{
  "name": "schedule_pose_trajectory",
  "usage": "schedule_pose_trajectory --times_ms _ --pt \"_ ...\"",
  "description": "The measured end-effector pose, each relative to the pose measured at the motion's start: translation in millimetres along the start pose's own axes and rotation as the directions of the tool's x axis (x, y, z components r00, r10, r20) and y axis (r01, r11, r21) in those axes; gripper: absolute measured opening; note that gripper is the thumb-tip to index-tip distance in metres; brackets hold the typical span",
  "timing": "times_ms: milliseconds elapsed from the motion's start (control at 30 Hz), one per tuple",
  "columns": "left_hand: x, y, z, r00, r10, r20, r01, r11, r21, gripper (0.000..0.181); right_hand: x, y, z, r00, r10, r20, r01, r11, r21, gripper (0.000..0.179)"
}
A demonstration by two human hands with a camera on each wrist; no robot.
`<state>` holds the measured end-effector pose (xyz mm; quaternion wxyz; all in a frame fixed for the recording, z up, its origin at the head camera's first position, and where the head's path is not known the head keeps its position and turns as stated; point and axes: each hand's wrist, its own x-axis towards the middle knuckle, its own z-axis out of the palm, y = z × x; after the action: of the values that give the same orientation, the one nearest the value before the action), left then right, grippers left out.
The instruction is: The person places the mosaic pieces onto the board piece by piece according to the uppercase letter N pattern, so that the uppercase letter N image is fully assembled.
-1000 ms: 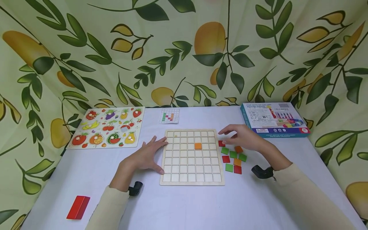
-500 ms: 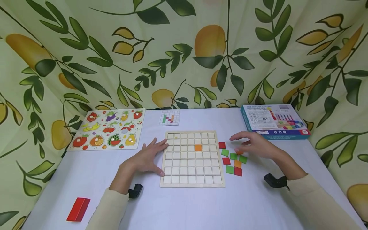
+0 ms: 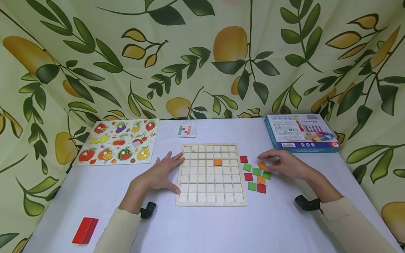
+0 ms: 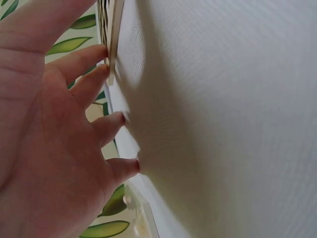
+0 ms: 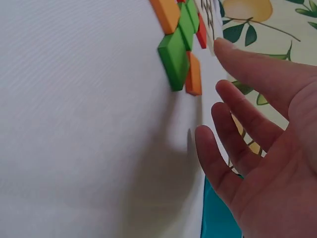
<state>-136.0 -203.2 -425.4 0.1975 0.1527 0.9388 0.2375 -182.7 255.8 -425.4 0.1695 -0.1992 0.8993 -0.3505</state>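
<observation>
A wooden grid board [image 3: 211, 204] lies in the middle of the table, with one orange tile [image 3: 218, 162] in a cell of its upper right part. Spread fingers of my left hand [image 3: 161, 172] rest along the board's left edge; in the left wrist view, fingertips meet the board's rim [image 4: 114, 44]. My right hand [image 3: 289, 164] hovers at the right of the loose tiles, nearest an orange tile [image 3: 262, 165] and a green tile [image 3: 267, 175]. In the right wrist view its fingers [image 5: 237, 134] are apart and hold nothing. Red tiles [image 3: 248, 176] and other green tiles [image 3: 252, 186] lie between hand and board.
Behind the board lies a small pattern card [image 3: 186, 129] with coloured squares. A fruit puzzle board [image 3: 118, 142] is at the back left, and a blue-sided box [image 3: 303, 133] at the back right. A red block [image 3: 85, 230] sits at the front left.
My right hand has moved right and slightly nearer, from the red tile by the board's edge to the right side of the loose tiles. My left hand has stayed at the board.
</observation>
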Motion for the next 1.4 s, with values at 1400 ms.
schedule_pose_trajectory --times_ms 1400 --pt "0.2 -0.4 0.3 1.0 -0.01 -0.002 0.01 1.0 0.001 0.115 5.6 15 10 1.0 0.023 0.021 -0.024 0.998 0.052 0.024"
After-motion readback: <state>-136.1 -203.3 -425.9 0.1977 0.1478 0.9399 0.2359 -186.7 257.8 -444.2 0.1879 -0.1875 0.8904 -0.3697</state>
